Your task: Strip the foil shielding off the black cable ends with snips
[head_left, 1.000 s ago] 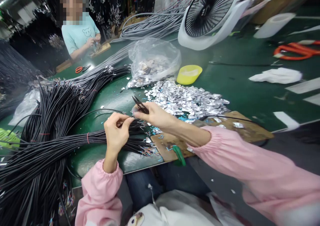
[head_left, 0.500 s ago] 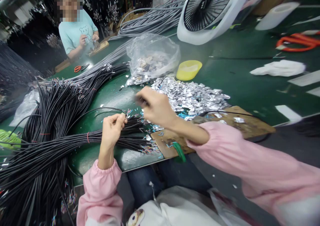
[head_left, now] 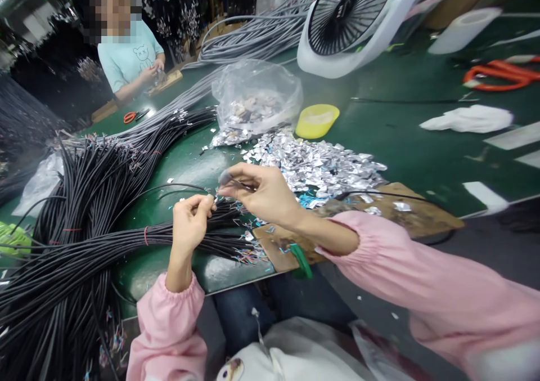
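My left hand [head_left: 192,218] pinches the end of a thin black cable [head_left: 172,185] above the green table. Close to its fingertips is my right hand [head_left: 261,192], its fingers bent together round something small and dark that I cannot make out. Beneath my left hand lies a bundle of black cables [head_left: 160,232] tied with a red band, its stripped ends showing coloured wires [head_left: 251,252]. Behind my right hand spreads a heap of silver foil scraps [head_left: 329,164].
A wooden board [head_left: 405,212] lies at the front edge of the green table [head_left: 379,128]. Behind are a clear bag [head_left: 261,97], a yellow dish [head_left: 317,120] and a white fan [head_left: 329,66]. Orange scissors [head_left: 498,77] lie right. A person [head_left: 130,60] works across the table.
My right hand has come down and nearer to my left hand, close to the cable end. My left hand has hardly moved. The person across has brought both hands together lower down.
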Motion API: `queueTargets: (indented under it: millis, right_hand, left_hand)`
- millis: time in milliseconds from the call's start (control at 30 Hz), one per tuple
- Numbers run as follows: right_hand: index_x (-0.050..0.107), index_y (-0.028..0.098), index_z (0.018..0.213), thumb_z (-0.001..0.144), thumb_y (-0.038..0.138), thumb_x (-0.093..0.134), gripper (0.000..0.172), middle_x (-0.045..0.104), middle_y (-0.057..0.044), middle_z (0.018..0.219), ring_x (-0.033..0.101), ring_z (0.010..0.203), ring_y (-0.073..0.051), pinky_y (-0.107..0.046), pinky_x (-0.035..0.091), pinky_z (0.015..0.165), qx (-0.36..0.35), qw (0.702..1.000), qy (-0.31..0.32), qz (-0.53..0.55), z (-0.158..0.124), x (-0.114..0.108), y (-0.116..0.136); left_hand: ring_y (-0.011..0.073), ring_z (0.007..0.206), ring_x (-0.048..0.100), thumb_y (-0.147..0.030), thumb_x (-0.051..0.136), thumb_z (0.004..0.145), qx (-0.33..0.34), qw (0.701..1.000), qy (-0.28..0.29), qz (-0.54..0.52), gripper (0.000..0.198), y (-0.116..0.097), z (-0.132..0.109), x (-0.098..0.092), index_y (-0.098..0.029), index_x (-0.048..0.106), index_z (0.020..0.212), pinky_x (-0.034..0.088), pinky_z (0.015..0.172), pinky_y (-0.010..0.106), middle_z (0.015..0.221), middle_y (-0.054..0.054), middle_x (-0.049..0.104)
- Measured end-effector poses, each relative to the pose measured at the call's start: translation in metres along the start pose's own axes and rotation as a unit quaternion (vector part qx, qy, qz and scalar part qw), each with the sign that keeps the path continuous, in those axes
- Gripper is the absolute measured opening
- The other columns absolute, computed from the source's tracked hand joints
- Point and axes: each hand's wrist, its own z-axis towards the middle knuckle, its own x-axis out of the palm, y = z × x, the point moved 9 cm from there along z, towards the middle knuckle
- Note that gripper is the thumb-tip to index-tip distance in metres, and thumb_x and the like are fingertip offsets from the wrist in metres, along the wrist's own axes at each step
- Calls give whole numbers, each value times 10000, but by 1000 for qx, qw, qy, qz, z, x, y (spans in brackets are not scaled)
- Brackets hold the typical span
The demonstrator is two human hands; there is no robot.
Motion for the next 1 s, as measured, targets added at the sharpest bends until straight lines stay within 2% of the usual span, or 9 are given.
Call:
queueTargets:
  millis: [100, 167, 333, 433, 533, 733, 867, 933, 1000]
  right_hand:
    - [608, 171, 711, 698, 196, 620, 30, 657, -9, 673, 614, 596, -136, -249, 485, 558, -43, 991, -102, -71, 3, -27, 9]
    - [631, 169, 706, 718, 255, 631, 87, 651, -9, 647, 577, 546, -126, -245, 456, 517, -33, 983, -152, -96, 4, -43, 8]
    - [693, 142, 773, 740, 375, 628, 245, 686, -54, 715, 580, 575, -138, -251, 455, 523, 27, 999, 15, -45, 8, -14, -2]
    - [696, 134, 779, 728, 377, 635, 256, 674, -42, 683, 466, 418, -73, -211, 364, 391, 89, 993, 81, 19, 4, 2, -7]
    - [689, 120, 811, 689, 373, 674, 282, 631, -13, 577, 347, 328, -36, -194, 253, 316, 157, 982, 86, 62, 0, 4, -15]
    - [686, 95, 832, 536, 356, 787, 406, 647, -27, 602, 371, 330, -40, -199, 282, 310, 223, 966, 86, 104, -3, 3, -26]
    - [691, 118, 737, 585, 366, 744, 296, 658, -34, 595, 471, 389, -88, -220, 361, 358, 150, 985, 82, 38, 0, 1, -21]
    - [699, 140, 729, 661, 293, 676, 169, 692, -52, 662, 584, 518, -142, -253, 452, 471, 52, 996, 36, -59, 2, -7, -8]
    - [708, 161, 769, 697, 160, 564, 161, 717, -53, 737, 638, 630, -164, -263, 484, 570, -72, 983, 13, -168, -4, -8, 12]
  left_hand:
    - [54, 427, 289, -503, 578, 735, 11, 1000, -1, -5, 403, -2, -1, -1, -139, 574, 561, 247, 433, 199, 459, -45, 379]
    - [58, 428, 307, -490, 583, 736, 13, 1000, -5, -11, 387, -2, -1, -2, -140, 584, 570, 262, 438, 199, 461, -40, 400]
    - [68, 427, 347, -490, 617, 704, 26, 999, -16, -14, 369, -8, -1, -3, -148, 598, 565, 292, 440, 204, 455, -33, 427]
    - [76, 431, 373, -497, 610, 709, 37, 999, -10, 3, 380, -12, -1, -2, -151, 602, 553, 312, 443, 208, 456, -25, 448]
    - [79, 440, 395, -490, 594, 729, 47, 999, -7, 21, 383, -14, -2, -1, -151, 605, 551, 329, 451, 206, 468, -17, 472]
    - [85, 460, 440, -373, 570, 771, 67, 996, 9, 58, 311, -16, -4, 3, -147, 615, 563, 350, 465, 198, 501, -6, 526]
    - [89, 489, 471, -294, 570, 752, 77, 993, -18, 86, 234, -17, -4, 1, -146, 640, 584, 358, 481, 194, 533, 0, 569]
    - [94, 502, 493, -291, 602, 722, 70, 994, -46, 76, 195, -15, -4, -2, -144, 650, 602, 373, 485, 192, 549, 3, 589]
    - [100, 514, 518, -284, 634, 688, 59, 994, -75, 56, 161, -12, -4, -4, -143, 654, 612, 395, 492, 192, 564, 6, 606]
